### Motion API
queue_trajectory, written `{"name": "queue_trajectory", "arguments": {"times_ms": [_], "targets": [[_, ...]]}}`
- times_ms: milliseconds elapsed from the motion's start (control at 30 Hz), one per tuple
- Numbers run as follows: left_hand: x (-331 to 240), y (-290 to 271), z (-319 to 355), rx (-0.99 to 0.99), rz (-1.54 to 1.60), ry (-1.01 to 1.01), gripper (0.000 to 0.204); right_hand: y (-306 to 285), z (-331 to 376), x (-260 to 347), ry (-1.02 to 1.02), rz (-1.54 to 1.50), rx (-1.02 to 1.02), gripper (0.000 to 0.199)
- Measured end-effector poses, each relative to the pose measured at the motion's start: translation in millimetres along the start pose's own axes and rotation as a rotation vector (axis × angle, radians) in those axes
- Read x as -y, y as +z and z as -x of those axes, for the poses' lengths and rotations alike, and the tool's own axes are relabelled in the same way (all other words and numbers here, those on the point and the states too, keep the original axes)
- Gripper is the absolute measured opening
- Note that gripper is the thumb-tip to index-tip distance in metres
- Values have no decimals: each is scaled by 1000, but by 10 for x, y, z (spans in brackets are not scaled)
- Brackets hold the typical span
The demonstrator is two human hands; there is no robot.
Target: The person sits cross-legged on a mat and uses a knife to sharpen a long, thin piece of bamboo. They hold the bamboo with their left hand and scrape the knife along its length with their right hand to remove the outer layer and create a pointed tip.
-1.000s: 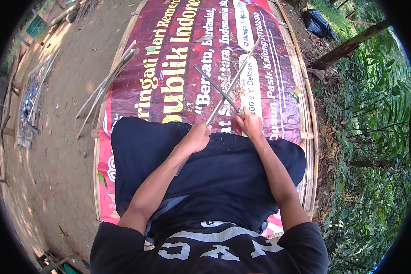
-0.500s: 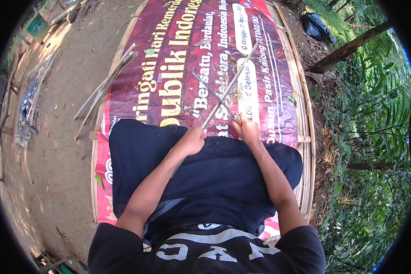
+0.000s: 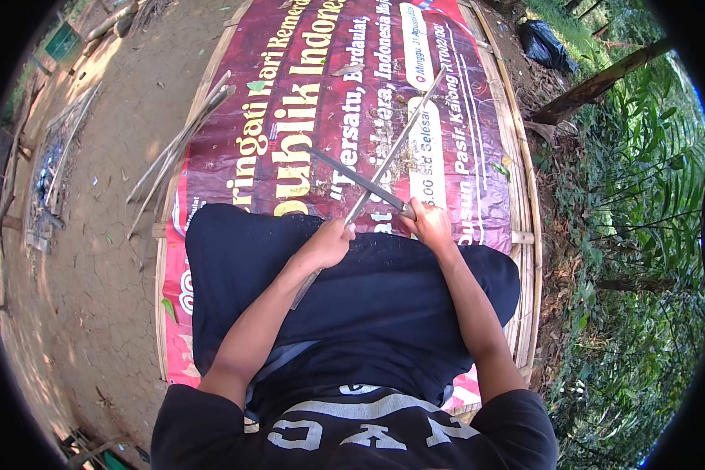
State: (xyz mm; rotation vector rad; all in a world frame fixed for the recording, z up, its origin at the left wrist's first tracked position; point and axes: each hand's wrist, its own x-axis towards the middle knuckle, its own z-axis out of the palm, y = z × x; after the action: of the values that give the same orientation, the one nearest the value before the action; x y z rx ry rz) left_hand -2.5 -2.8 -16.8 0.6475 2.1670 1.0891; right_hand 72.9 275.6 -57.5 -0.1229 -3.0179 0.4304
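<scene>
My left hand (image 3: 329, 244) is closed round a long thin stick (image 3: 407, 133), which slants up to the right, its lower end passing under my left forearm. In my right hand (image 3: 431, 225) is a knife (image 3: 343, 169) with a long, narrow grey blade pointing up and to the left. The blade crosses the stick just beyond my left hand, making an X. Dark cloth (image 3: 352, 274) covers my lap below both hands. Small pale shavings lie scattered around the crossing, on a red printed banner (image 3: 219, 160).
The banner covers a bamboo platform (image 3: 517, 164). Several thin sticks (image 3: 182, 141) lie over its left edge. Cracked bare earth (image 3: 110, 196) stretches to the left. On the right are green plants (image 3: 642, 204), a leaning trunk (image 3: 595, 84) and a black plastic bag (image 3: 544, 45).
The knife has turned so its blade shows broader and lies flatter, its tip lower and further left. My right hand has shifted slightly right. My left hand and the stick stay nearly in place.
</scene>
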Motion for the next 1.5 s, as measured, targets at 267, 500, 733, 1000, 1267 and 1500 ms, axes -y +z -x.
{"name": "queue_trajectory", "arguments": {"times_ms": [267,500,733,1000,1267,1500], "targets": [[-130,-91,26,228,390,-240,39,114,-213,-405,418,-175,-348,39],[-208,-84,5,314,922,-295,39,-71,-71,118,201,-246,-198,37],[-210,-135,6,279,1044,-267,35,-106,62,650,-146,-151,-136,35],[-216,-52,98,279,959,-251,36,21,-157,163,281,-145,-96,34],[-193,-91,52,281,989,-257,35,-168,22,387,-79,-92,-81,34],[-217,-23,66,247,841,-258,37,-4,-330,-60,177,-162,-103,35]]}}
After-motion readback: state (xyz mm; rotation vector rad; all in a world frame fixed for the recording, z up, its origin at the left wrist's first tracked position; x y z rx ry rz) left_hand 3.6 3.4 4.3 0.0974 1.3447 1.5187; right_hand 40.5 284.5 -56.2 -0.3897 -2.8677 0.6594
